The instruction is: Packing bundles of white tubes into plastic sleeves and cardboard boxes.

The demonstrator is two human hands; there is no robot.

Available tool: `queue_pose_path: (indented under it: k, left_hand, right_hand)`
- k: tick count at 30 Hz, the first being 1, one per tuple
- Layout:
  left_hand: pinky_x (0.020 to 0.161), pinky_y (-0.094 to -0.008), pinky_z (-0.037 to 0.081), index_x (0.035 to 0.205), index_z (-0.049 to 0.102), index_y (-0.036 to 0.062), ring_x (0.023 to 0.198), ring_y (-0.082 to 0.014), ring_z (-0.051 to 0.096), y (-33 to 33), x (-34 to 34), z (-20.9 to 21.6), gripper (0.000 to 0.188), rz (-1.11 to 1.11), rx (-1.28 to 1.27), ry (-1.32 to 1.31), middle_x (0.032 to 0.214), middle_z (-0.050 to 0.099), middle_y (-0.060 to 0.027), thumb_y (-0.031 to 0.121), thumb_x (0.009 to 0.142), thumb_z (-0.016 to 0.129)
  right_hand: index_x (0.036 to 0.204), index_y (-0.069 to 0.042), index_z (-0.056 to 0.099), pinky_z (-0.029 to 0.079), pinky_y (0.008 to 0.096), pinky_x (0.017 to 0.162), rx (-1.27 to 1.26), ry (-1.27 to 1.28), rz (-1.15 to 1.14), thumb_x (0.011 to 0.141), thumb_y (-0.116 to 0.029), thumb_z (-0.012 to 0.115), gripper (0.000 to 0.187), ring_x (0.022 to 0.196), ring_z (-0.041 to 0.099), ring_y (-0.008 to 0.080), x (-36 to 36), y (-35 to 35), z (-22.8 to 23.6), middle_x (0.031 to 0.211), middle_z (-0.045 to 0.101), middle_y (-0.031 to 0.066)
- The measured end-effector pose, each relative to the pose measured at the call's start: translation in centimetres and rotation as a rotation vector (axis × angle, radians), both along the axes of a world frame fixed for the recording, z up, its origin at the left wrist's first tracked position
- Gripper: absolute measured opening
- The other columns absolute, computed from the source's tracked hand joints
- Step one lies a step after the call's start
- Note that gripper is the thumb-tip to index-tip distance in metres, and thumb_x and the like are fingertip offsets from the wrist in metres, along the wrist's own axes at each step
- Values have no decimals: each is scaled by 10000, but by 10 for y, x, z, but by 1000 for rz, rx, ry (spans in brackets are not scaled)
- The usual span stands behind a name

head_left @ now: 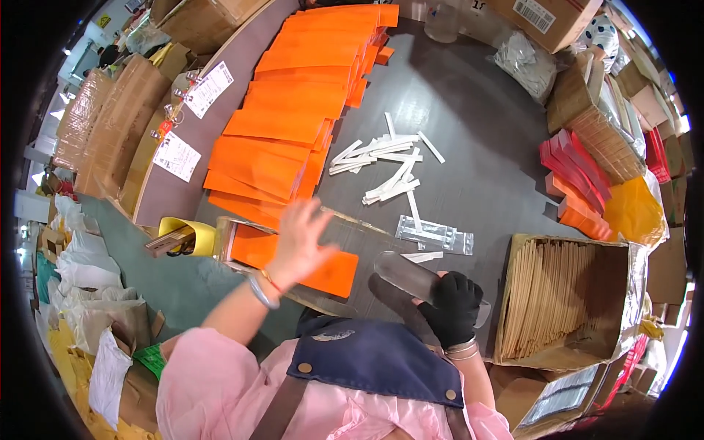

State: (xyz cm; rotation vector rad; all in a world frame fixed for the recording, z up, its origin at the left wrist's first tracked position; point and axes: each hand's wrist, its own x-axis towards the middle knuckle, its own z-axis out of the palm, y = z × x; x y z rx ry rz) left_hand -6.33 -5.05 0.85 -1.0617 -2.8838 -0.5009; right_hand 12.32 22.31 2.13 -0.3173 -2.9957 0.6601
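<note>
My left hand [301, 242], bare and slightly blurred, hovers with spread fingers over an orange paper piece [330, 273] at the table's near edge. It holds nothing. In a black fingerless glove, my right hand [450, 306] is closed around a long grey, round-ended tool [405, 273], whose exact kind I cannot make out. The tool slants up to the left, above the table or touching it. Beyond my left hand, overlapping orange paper pieces [293, 99] form a long row. Loose white strips [392, 154] lie mid-table, near a clear plastic packet [435, 235].
At right stands an open carton [506, 308] packed with brown cardboard pieces. Red packets [576, 165] lie behind it. A yellow container [196, 238] hangs by the table's left edge. A low panel [242, 51] borders the left side; a plastic bag [524, 66] sits far right.
</note>
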Motion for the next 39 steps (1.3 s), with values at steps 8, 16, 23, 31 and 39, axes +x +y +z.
queue_pose_path:
  k: [8,16,23,31,39]
  left_hand:
    - [1123,-530,204,1329,506,-5,1333,-386,321,12,57,-37,960,210,117,-239,1385,436,-173,509,597,855]
    - [1103,-533,228,1315,526,5,1340,-378,337,20,55,-31,870,178,116,-289,1417,433,-165,429,632,857]
    - [955,-465,391,1167,648,124,1147,-310,499,122,-14,-50,428,-307,285,-57,1220,550,-95,124,743,705]
    - [833,-406,405,819,674,114,1014,-243,518,162,-61,-60,53,-506,-38,58,986,573,-39,160,812,648]
    - [823,-383,389,883,608,115,910,-241,551,163,-54,-67,47,-500,40,-9,884,573,-46,130,853,575]
  right_hand:
    - [1075,-89,603,377,453,890,42,-23,104,631,-461,800,612,980,579,285,-8,-9,4,1023,614,83]
    - [1137,-54,597,374,475,913,-143,-31,271,665,-494,761,666,1032,558,317,-38,-54,-30,1084,600,132]
    - [1057,-71,678,447,421,924,-116,231,-94,704,-225,819,410,1005,602,319,-8,6,-18,1051,666,119]
    - [1104,3,655,489,354,834,82,176,-932,859,-162,712,300,891,599,241,154,158,-36,990,652,114]
    - [978,18,613,501,388,757,-33,-35,-836,847,-110,627,184,800,625,277,166,179,-50,849,638,148]
